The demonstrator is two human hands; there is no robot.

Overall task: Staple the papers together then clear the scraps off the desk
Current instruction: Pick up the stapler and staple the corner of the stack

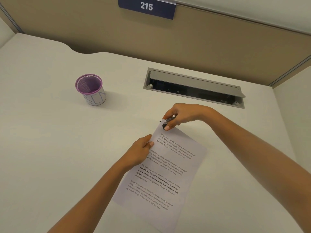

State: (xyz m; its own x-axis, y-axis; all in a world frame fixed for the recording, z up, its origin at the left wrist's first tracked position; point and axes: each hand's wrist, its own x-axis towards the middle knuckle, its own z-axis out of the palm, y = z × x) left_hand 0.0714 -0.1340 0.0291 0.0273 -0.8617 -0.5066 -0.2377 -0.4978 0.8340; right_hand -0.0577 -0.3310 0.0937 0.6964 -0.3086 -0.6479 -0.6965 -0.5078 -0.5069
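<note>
Stapling the top corner of the papers

I think I am on the first step. My right hand (pixel 183 115) is squeezed around the stapler (pixel 165 122), and the top corner of the papers (pixel 168 174) sits right in its mouth, under my fingertips. My left hand (pixel 141 150) pinches the papers' left edge, just below and left of that grip, and the rest of the sheets lie on the desk (pixel 50 148) toward me. Next I need a firm press down while my left hand keeps the sheets lined up. I cannot tell where the scraps are. Well off to the left of both hands stands a purple mesh cup (pixel 90 89), and I see nothing in it. Just beyond my right hand is a cable box (pixel 193 88) with its lid tipped open and dark inside.
</note>
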